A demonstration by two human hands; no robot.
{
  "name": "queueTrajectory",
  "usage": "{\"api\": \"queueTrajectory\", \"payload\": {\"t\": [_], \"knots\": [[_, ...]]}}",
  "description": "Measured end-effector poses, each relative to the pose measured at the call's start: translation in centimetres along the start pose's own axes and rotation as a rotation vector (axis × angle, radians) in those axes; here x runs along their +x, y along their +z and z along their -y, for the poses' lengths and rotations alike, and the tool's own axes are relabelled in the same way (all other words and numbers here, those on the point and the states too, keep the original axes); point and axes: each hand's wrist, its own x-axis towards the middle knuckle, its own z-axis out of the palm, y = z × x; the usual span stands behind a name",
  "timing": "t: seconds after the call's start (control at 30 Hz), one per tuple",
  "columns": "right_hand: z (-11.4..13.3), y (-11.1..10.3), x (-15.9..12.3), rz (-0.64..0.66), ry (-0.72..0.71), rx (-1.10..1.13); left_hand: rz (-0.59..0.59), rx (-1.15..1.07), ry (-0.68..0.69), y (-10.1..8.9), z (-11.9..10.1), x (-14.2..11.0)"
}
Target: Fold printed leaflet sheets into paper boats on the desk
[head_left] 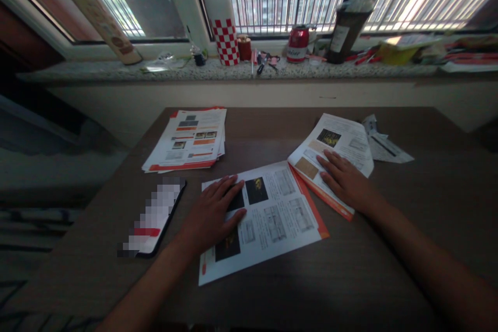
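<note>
Paper stack [187, 140] piled beyond phone [165, 215]; right of phone, near sheet [268, 238] and far sheet [352, 137] lie unstacked under left hand [213, 212] and right hand [346, 181], fingers apart.

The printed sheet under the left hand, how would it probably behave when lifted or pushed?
The printed sheet looks thin and flat, so it is probably light and floppy when lifted. Pushed, it would likely slide over the smooth-looking table, though the left hand resting on it may hold it back.
</note>
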Motion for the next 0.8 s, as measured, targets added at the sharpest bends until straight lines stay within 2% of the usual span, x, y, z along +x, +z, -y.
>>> {"api": "queueTrajectory", "payload": {"t": [0.2, 0.37, 0.67, 0.8], "knots": [[-1.2, 0.2, 0.0, -0.002, 0.023, -0.037, -0.005, 0.032, -0.076, -0.7, 0.2, -0.5], [-1.3, 0.4, -0.1, -0.006, 0.02, -0.036, -0.046, 0.032, -0.138, -0.5, 0.2, -0.4], [-0.2, -0.2, -0.5, 0.038, -0.132, 0.054, -0.128, 0.047, -0.2, -0.5, -0.1, 0.5], [0.0, -0.4, -0.5, 0.049, -0.147, 0.077, -0.184, 0.009, -0.22, -0.7, -0.1, 1.0]]}}
